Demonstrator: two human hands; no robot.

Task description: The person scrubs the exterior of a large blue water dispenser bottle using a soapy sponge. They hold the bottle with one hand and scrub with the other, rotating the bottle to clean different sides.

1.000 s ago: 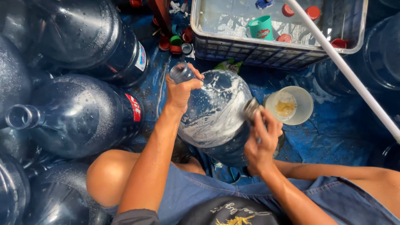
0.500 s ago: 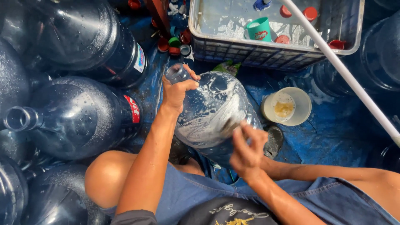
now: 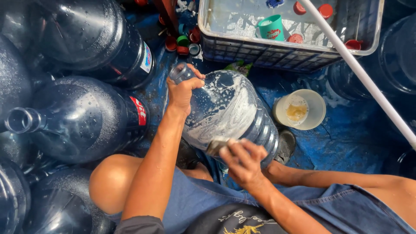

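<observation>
bare arms and a bare knee, blue denim shorts, a dark shirt with a yellow-and-white print.

Left of you: big blue water jugs (image 3: 82, 121) lying piled, wet. Ahead: grey plastic crate (image 3: 277, 54) holding teal cup (image 3: 271, 28) and red caps (image 3: 326, 9). More loose caps (image 3: 182, 43) beside crate. White pipe (image 3: 359, 71) crosses diagonally. Cream bowl (image 3: 300, 110) with yellowish liquid sits on blue tarp (image 3: 346, 143).

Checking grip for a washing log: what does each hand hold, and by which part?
Left hand grips the soapy water bottle at its neck. Right hand presses a small scrubbing pad, held at its edge, against the bottle's side.
</observation>
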